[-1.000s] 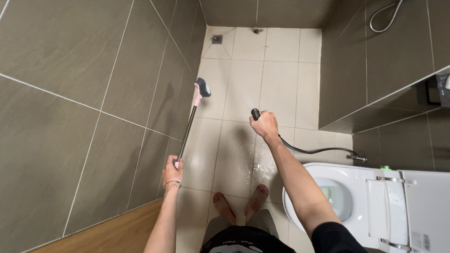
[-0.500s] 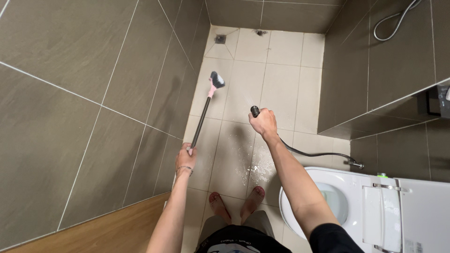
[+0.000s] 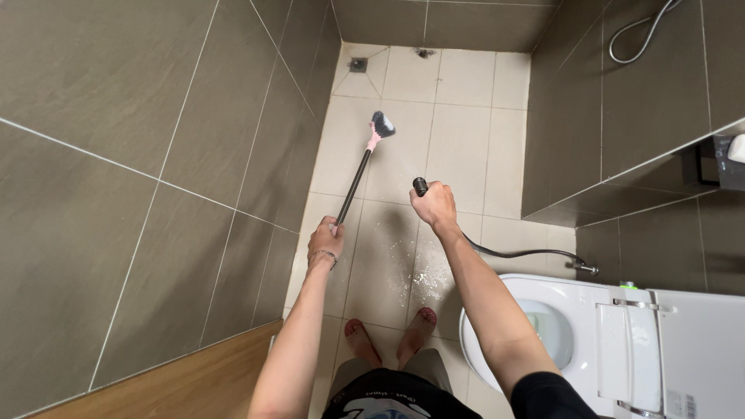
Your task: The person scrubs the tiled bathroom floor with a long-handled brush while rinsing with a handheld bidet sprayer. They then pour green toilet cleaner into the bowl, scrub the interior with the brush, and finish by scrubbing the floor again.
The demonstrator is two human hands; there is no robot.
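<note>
My left hand (image 3: pixel 325 240) grips the end of a long black-handled brush (image 3: pixel 358 174); its dark bristle head with a pink neck rests on the pale floor tiles ahead. My right hand (image 3: pixel 435 206) is closed around a black hand sprayer (image 3: pixel 420 186) that points forward and sends a thin jet of water toward the floor beyond the brush head. The sprayer's dark hose (image 3: pixel 528 253) runs back to a wall fitting beside the toilet. My bare feet (image 3: pixel 392 337) stand on wet tiles.
A white toilet (image 3: pixel 605 341) with its lid up stands at the lower right. Grey tiled walls close in on the left and right. A floor drain (image 3: pixel 358 64) sits in the far left corner. A shower hose (image 3: pixel 640 35) hangs on the right wall. Wooden floor shows lower left.
The brush head has swung from the left wall's base out to the right onto the open floor, and my left hand has moved right with it. My right hand stays put, spraying.
</note>
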